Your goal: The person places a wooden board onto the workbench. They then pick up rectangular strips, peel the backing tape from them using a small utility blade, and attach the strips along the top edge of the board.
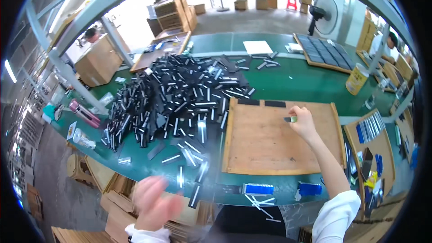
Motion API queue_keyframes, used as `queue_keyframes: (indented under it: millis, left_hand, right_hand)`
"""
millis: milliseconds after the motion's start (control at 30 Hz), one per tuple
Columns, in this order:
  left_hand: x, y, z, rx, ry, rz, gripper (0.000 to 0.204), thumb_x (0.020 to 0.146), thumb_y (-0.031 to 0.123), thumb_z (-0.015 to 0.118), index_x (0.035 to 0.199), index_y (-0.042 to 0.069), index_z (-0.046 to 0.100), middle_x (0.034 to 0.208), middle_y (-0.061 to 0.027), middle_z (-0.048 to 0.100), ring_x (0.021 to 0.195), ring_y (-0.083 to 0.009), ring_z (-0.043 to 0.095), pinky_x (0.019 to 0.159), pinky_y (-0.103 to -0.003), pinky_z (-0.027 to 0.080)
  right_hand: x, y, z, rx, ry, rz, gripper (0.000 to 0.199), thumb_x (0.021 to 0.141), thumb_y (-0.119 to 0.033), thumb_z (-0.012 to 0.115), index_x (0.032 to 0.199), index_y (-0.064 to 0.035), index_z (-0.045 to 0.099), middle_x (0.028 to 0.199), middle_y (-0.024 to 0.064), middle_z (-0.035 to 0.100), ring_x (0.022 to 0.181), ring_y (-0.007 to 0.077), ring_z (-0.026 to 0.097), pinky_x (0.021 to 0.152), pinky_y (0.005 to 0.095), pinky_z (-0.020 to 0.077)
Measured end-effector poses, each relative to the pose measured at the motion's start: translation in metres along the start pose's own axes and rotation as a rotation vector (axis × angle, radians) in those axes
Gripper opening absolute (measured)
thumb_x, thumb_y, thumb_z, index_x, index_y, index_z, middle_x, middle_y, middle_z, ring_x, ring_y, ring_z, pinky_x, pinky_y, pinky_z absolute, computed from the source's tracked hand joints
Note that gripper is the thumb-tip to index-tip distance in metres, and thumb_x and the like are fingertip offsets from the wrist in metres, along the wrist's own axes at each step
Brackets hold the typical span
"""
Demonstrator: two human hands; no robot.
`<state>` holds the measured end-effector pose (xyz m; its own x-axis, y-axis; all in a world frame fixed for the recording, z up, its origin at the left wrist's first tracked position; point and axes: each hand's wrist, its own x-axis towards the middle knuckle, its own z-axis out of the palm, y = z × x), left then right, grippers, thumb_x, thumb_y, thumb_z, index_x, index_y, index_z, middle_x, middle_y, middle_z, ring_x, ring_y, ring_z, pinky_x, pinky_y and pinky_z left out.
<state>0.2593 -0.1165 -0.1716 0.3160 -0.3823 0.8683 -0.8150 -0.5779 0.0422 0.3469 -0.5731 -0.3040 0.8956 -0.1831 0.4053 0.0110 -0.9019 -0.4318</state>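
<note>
Pinching a small dark strip point(288, 119) at centre right of the frame, the right hand point(302, 123) holds it over the wooden board point(270, 146), just below two strips point(262, 103) lying flat along the board's top edge. Lower left, the left hand point(155, 202) is blurred, grip unclear, nearest the black strip heap point(175, 96) on the green tabletop point(292, 83)

A factory assembly floor, long green-topped workbench point(288, 85) under a pale metal frame point(90, 4), a heaped pile of small black strips point(180, 94), wooden work trays point(270, 148), stacked wooden crates point(173, 13) on bare concrete, a standing fan point(324, 13), another worker point(389, 45) seated nearby.
</note>
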Motion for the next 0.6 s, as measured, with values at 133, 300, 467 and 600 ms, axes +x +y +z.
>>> queue_keyframes:
  millis: [133,300,467,600]
  left_hand:
    - [-0.051,-0.026,0.056,-0.007,-0.344,-0.145,0.022,0.077,-0.001,0.072,0.098,0.004,0.069,0.097,-0.0104,0.066,0.084,-0.0282,0.062,0.071,-0.037,0.052]
    - [-0.116,-0.007,0.052,-0.094,-0.525,-0.590,0.019,0.079,0.001,0.070,0.098,0.001,0.068,0.092,-0.0129,0.065,0.084,-0.0322,0.060,0.075,-0.040,0.049]
    - [-0.128,0.012,0.048,-0.071,-0.543,-0.771,0.022,0.083,0.009,0.071,0.102,0.000,0.066,0.098,-0.0162,0.063,0.090,-0.0348,0.059,0.080,-0.042,0.049]
    - [-0.129,0.017,0.054,-0.035,-0.538,-0.791,0.028,0.077,0.010,0.075,0.102,0.000,0.065,0.100,-0.0152,0.061,0.093,-0.0346,0.059,0.082,-0.042,0.049]
  right_hand:
    - [0.018,0.007,0.006,0.083,0.052,-0.192,0.021,0.073,-0.001,0.069,0.094,-0.0032,0.065,0.092,0.0125,0.068,0.089,0.0328,0.060,0.079,0.0407,0.0502]
    - [0.044,0.022,0.032,0.063,0.002,-0.271,0.030,0.072,-0.002,0.073,0.101,-0.0043,0.066,0.096,0.0107,0.069,0.093,0.0303,0.059,0.083,0.0409,0.0499]
    - [0.042,0.007,0.029,0.067,0.103,-0.144,0.024,0.075,-0.002,0.066,0.099,-0.0031,0.063,0.092,0.0154,0.067,0.089,0.0324,0.061,0.079,0.0397,0.0489]
    - [0.001,-0.009,0.001,0.263,-0.144,0.088,0.017,0.086,-0.006,0.059,0.102,0.0009,0.059,0.095,0.0164,0.064,0.097,0.0316,0.062,0.085,0.0350,0.0469]
